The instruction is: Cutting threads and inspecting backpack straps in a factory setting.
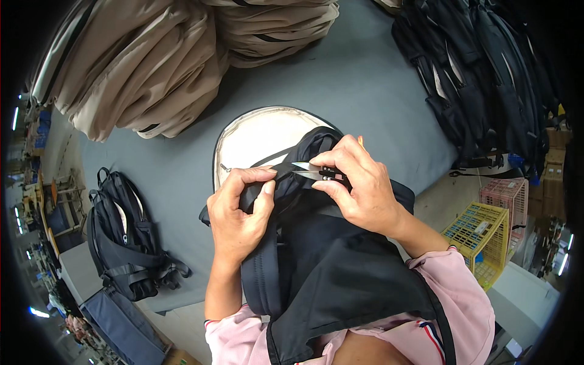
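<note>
A dark navy backpack lies in front of me, its flap open with the cream lining facing up. My left hand pinches a piece of the bag's dark fabric between thumb and fingers. In my right hand is a pair of small thread snips, held by thumb and fingers. The two pointed blades stand apart and point left, close to the fabric at my left fingertips. Whether a thread lies between the blades is too small to tell.
Beige fabric bags are heaped at the far left of the grey table. Several dark backpacks are piled at the far right. Another dark backpack lies at the left. A yellow plastic crate stands beyond the right edge.
</note>
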{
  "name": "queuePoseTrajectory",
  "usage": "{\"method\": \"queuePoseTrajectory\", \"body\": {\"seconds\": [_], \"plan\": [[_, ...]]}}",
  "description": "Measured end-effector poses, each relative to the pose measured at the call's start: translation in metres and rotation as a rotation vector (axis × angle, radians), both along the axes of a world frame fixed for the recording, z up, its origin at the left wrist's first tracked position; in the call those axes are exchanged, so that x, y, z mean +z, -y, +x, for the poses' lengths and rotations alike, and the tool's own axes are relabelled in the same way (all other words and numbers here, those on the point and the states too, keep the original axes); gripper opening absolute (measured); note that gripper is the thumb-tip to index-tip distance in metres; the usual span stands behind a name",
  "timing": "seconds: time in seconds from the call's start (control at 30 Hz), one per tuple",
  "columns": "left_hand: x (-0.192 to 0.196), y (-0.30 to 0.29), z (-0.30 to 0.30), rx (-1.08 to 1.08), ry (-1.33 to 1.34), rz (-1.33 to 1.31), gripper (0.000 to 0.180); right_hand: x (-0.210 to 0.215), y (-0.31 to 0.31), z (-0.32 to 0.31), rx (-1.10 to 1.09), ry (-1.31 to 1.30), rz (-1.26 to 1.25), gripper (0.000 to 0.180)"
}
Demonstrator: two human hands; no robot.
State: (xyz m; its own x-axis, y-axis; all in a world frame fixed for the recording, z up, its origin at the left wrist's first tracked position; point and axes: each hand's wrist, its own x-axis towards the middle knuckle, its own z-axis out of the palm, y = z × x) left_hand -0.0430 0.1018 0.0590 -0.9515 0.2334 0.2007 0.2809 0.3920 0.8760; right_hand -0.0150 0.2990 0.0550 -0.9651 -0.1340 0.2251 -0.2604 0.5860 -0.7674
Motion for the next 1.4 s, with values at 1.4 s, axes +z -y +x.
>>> {"method": "queuePoseTrajectory", "body": {"seconds": [1.4], "plan": [[-0.012,0.001,-0.058,-0.196,0.747,0.227,0.02,0.032,-0.005,-0.046,0.367,-0.467,0.621,0.017]]}}
